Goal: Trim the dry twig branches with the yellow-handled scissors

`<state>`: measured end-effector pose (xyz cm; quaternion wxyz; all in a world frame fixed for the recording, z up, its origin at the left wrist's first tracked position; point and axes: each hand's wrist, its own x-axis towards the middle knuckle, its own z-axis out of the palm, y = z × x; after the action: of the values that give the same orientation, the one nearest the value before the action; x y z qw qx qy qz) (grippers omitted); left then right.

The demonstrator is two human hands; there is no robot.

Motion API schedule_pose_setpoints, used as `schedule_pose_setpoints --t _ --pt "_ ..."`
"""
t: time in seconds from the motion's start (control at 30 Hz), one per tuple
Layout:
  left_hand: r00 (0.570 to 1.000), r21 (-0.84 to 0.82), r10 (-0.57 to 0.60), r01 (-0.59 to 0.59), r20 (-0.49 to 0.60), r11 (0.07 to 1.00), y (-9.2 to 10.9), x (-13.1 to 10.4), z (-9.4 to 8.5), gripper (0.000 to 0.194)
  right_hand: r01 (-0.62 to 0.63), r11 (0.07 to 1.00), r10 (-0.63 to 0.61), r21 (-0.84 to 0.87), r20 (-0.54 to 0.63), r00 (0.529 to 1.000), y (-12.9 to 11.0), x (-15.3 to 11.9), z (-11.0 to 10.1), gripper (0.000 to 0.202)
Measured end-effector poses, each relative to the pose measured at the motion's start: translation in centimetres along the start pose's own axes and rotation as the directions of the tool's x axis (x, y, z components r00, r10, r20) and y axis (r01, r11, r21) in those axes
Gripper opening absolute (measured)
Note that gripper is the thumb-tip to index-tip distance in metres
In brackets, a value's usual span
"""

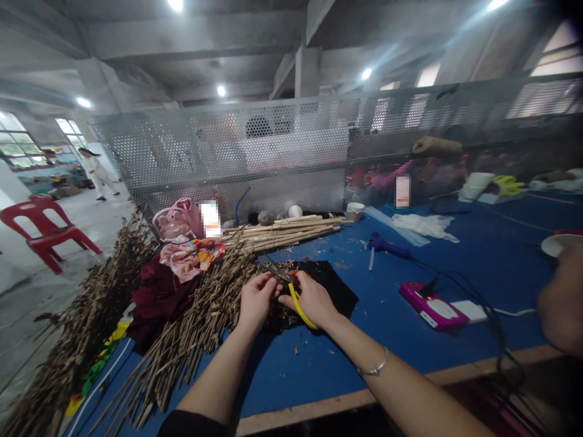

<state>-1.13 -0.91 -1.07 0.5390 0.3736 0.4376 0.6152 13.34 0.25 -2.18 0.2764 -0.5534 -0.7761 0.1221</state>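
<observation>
Scissors with yellow handles (298, 306) are gripped in my right hand (314, 298), their dark blades pointing up and left. Beside the blades, my left hand (255, 297) has its fingers pinched together; what they hold is too small to make out. Both hands are over a black sheet (339, 291) on the blue table, strewn with bits of dry plant. To the left of my left hand lies a large heap of dried brown stems (200, 325) with crumpled leaves.
Peeled sticks (282, 233) lie along the back by a perforated metal screen (291, 145). At right are a blue glue gun (382, 244), a magenta device (435, 306) with cables, and another person's blurred hand (562, 303). A pink bag (177, 221) and dark red cloth (157, 297) are left.
</observation>
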Motion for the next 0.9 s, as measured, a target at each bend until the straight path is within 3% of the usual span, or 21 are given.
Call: schedule_pose_setpoints --t 0.3,0.53,0.9 --pt "0.992 -0.032 -0.057 0.061 0.111 0.998 -0.29 -0.15 0.04 0.028 0.057 0.998 -0.056 0.011 -0.06 0.997 0.31 0.1 0.52 0.043" --pt "0.994 -0.081 -0.07 0.076 0.081 0.994 -0.28 -0.3 0.27 0.026 -0.022 0.999 0.02 0.04 0.03 0.999 0.35 -0.14 0.52 0.042" --pt "0.999 0.015 -0.029 0.029 0.016 0.999 0.2 -0.4 0.2 0.032 -0.084 0.996 0.085 -0.031 0.033 0.996 0.49 0.04 0.61 0.042"
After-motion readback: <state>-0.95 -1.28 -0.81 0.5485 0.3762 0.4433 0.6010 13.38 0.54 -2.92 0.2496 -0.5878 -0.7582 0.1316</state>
